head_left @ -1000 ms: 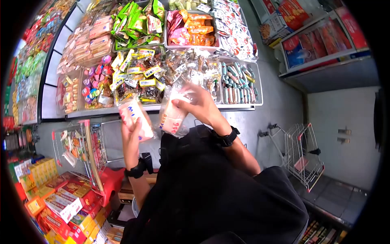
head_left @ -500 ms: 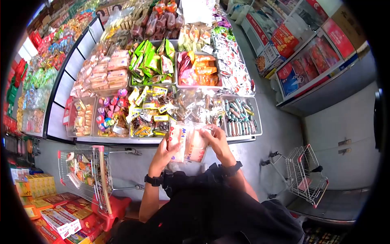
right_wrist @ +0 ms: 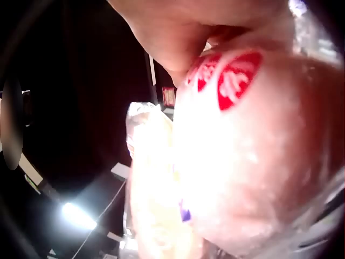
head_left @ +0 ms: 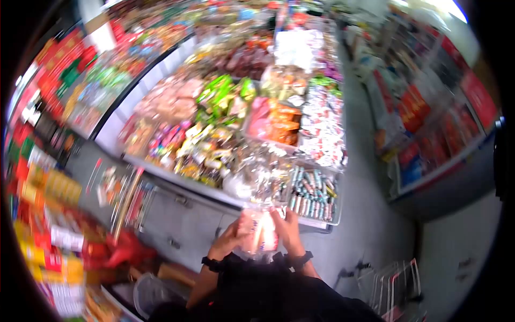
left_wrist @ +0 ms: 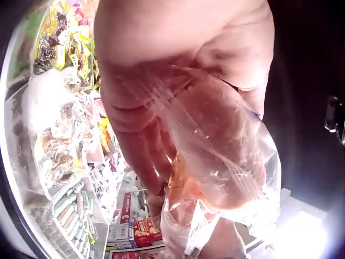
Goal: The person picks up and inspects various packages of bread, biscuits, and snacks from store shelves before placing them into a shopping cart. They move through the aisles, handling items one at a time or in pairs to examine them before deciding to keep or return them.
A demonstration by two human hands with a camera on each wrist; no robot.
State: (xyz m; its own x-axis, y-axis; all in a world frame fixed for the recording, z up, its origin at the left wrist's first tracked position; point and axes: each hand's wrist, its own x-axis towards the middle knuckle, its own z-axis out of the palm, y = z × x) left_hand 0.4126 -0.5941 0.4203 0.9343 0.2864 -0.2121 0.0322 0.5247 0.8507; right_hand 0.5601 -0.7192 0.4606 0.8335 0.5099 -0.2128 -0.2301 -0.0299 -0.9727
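In the head view two clear plastic packs of pink food are side by side in front of the body, blurred by motion. My left hand (head_left: 228, 240) grips the left pack (head_left: 248, 229); in the left wrist view its fingers curl round the crinkled wrapping (left_wrist: 215, 140). My right hand (head_left: 290, 234) holds the right pack (head_left: 270, 236), thumb and fingers at its upper edge. Red ovals with white characters show on that pack (right_wrist: 253, 156) in the right wrist view, with the other pack (right_wrist: 156, 194) beside it. The exact food is unclear.
A display counter (head_left: 220, 200) stands ahead, with trays of wrapped snacks. The nearest right tray (head_left: 337, 206) holds small wrapped sticks. A loaded shopping cart (head_left: 126, 204) stands left near stacked boxes (head_left: 64, 268); another cart (head_left: 391, 284) is at lower right.
The two packs have come from apart to side by side, and both hands still hold them. The head view has swung, so the counter now slants and more of the shop beyond shows.
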